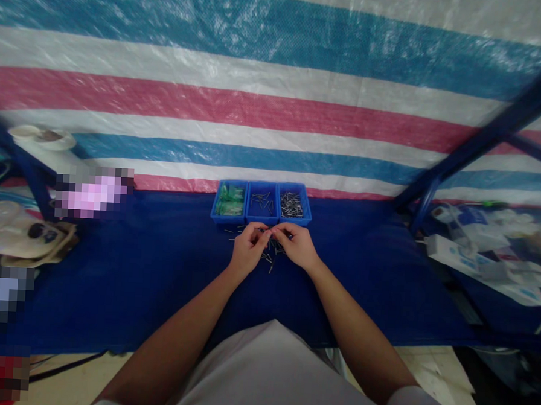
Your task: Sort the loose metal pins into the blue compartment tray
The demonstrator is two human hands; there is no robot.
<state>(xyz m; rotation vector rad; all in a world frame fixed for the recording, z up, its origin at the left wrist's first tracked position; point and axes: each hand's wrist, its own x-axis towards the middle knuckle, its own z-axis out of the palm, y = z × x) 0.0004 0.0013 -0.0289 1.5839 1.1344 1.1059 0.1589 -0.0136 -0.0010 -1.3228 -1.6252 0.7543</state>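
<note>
Centrally, the left hand [248, 251] and the right hand [298, 246] meet at the fingertips above the bench, each closed in a pinch between thumb and forefinger; whatever they grip is too small to tell. Loose metal nails [271, 250] lie scattered beneath and around the hands on the dark blue cloth of the bench [134, 280], just in front of a row of three blue bins [261, 203]. Within the row, the left bin holds green items [229, 200], the middle bin a sparse scatter of nails [261, 201], and the right bin a dense heap of nails [291, 205]. Left of the bins, well apart, sits a white dish [42, 137]. Right of the bins, well apart, lies a white power strip [476, 264], beyond a blue metal strut [482, 141]. Behind the bins hangs a striped tarpaulin [275, 112].
</note>
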